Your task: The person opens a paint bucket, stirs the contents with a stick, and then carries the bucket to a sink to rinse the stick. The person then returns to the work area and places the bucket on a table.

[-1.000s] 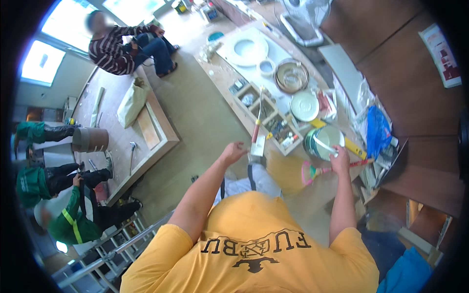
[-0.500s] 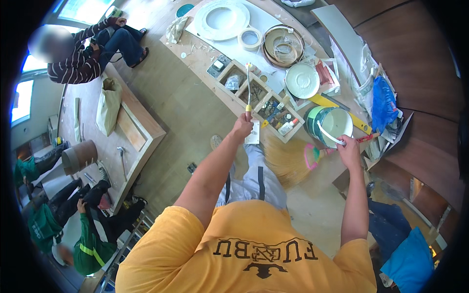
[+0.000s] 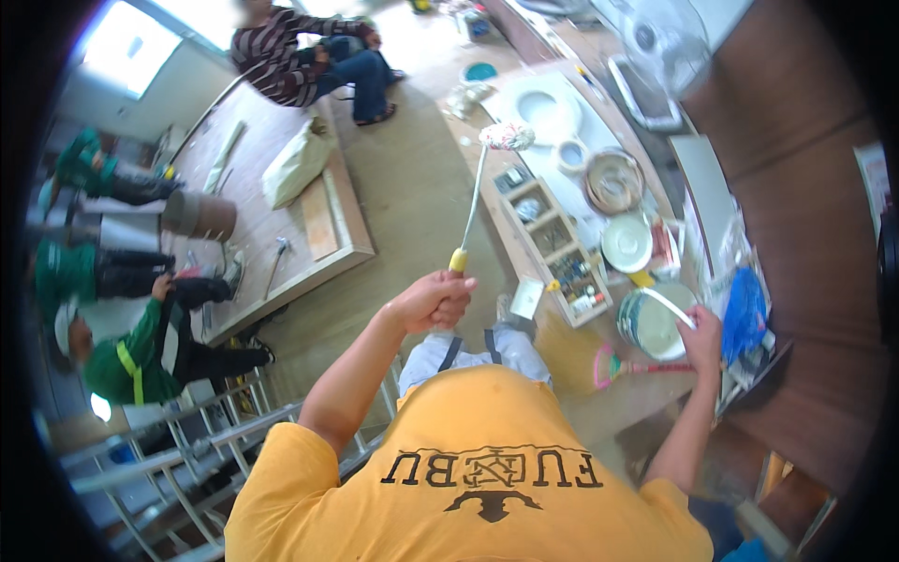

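Note:
My left hand [image 3: 434,302] is closed round the yellow grip of a paint roller [image 3: 507,137]. Its thin white rod points away from me, and the fluffy, speckled cover is at the far end. On the right, my right hand [image 3: 702,339] grips the white handle of a paint bucket [image 3: 653,330]. Pale paint or a pale inside shows in the bucket's mouth. I cannot tell whether the bucket hangs or rests on something. A small white plate [image 3: 526,297] lies between my left hand and a wooden box with compartments [image 3: 552,234].
A straw broom with a pink-banded head [image 3: 606,366] lies beside the bucket. Beyond the box, a worktable holds white rings [image 3: 548,110], a coil [image 3: 613,181] and a pale lid [image 3: 626,244]. A ladder [image 3: 211,436] stands at lower left. Several people are around a low wooden platform [image 3: 318,269].
My view has swung left, bringing more of the ladder in. The roller has moved left and tilted, so its cover now shows broadside. Both hands keep their grips.

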`<action>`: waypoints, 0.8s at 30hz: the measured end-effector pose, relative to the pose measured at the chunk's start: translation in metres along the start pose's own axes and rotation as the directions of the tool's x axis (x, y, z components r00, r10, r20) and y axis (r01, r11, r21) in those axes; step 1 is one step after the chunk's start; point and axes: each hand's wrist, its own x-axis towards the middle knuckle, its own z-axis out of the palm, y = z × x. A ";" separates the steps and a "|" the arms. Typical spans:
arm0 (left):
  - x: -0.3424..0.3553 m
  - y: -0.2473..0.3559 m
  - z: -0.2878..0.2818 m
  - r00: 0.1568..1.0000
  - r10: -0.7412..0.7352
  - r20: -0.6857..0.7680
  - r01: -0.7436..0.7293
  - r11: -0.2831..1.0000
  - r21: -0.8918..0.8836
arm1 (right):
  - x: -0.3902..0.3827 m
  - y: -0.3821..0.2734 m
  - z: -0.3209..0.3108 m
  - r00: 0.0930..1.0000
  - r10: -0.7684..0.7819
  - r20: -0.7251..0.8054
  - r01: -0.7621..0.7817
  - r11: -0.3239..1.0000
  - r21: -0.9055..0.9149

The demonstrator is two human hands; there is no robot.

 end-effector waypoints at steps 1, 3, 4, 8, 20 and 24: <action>-0.026 0.001 0.000 0.997 0.027 0.077 -0.023 0.999 -0.049 | -0.005 -0.016 -0.014 1.000 0.003 0.017 -0.004 0.999 0.040; -0.071 -0.006 -0.007 0.974 0.110 0.199 -0.095 0.992 -0.081 | -0.016 -0.049 -0.040 0.999 0.019 0.031 -0.023 0.992 0.125; -0.092 -0.011 -0.012 0.946 0.165 0.281 -0.142 0.985 -0.099 | -0.018 -0.068 -0.050 0.999 0.026 0.040 -0.033 0.985 0.171; -0.167 -0.044 -0.034 0.831 0.356 0.428 -0.325 0.934 -0.146 | -0.035 -0.168 -0.071 0.990 -0.141 0.007 0.132 0.942 0.309; -0.272 -0.177 -0.054 0.628 0.618 0.474 -0.454 0.785 -0.422 | -0.100 -0.351 0.033 0.845 -0.424 0.327 0.189 0.808 0.558; -0.296 -0.202 -0.048 0.617 0.640 0.458 -0.453 0.765 -0.458 | -0.114 -0.394 0.093 0.778 -0.478 0.409 0.160 0.779 0.606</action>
